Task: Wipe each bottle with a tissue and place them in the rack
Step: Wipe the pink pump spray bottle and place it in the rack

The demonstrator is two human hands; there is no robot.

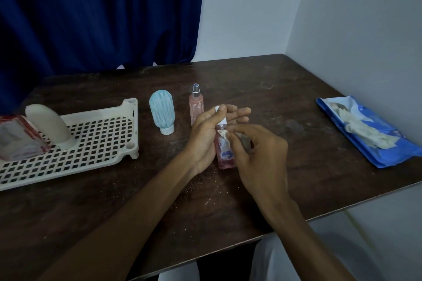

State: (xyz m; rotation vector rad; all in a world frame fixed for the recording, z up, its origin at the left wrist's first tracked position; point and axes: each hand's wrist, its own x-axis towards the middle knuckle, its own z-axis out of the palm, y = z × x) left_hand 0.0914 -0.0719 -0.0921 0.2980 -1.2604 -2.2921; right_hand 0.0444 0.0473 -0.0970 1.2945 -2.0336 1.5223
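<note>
Nearby, blue bottle (162,112) beside spray bottle (196,105)

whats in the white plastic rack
A cream squeeze bottle, cap-down, and a clear red-trimmed bottle sit in the white plastic rack. The grid under them is hidden; the rack's left end is out of frame.

The rack (102,143) lies left on the table (274,89), the tissue pack (365,137) right.

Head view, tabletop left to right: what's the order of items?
Red-trimmed clear container → cream rounded plastic bottle → pale blue squeeze bottle on its white cap → upright pink spray bottle → white-capped pink bottle → blue tissue packet. Cream lattice rack omitted: it spans the first two.
</note>
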